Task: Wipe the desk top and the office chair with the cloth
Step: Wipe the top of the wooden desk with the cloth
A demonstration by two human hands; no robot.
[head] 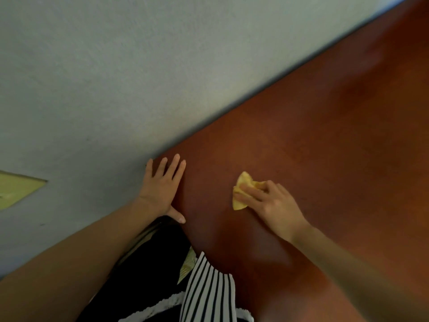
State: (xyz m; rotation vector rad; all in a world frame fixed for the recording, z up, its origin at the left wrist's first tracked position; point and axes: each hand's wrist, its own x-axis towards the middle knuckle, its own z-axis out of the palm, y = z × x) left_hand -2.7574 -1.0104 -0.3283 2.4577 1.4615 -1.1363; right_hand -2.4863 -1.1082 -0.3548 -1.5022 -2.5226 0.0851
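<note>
The right hand point(276, 205) is on the yellow cloth point(241, 182). Its fingers bend over the cloth and hold it down, bunched up, on the brown desk top point(325, 135). The cloth sticks out past the fingertips, on the side toward the left hand point(162, 189). The left hand lies flat with its fingers straight and spread, on the corner of the desk next to the grey wall point(116, 66). It holds nothing and does not touch the cloth; there is bare desk between the two. The desk is long. It runs along the wall from the corner by the left hand up and away to the right. So the cloth sits near the left end, and most of the desk lies to the right of it and farther off. I think the wiping is under way, and the next sweep has to go that way, along the long side. The right hand should do it, since it already has the cloth. The office chair is not in view.
</note>
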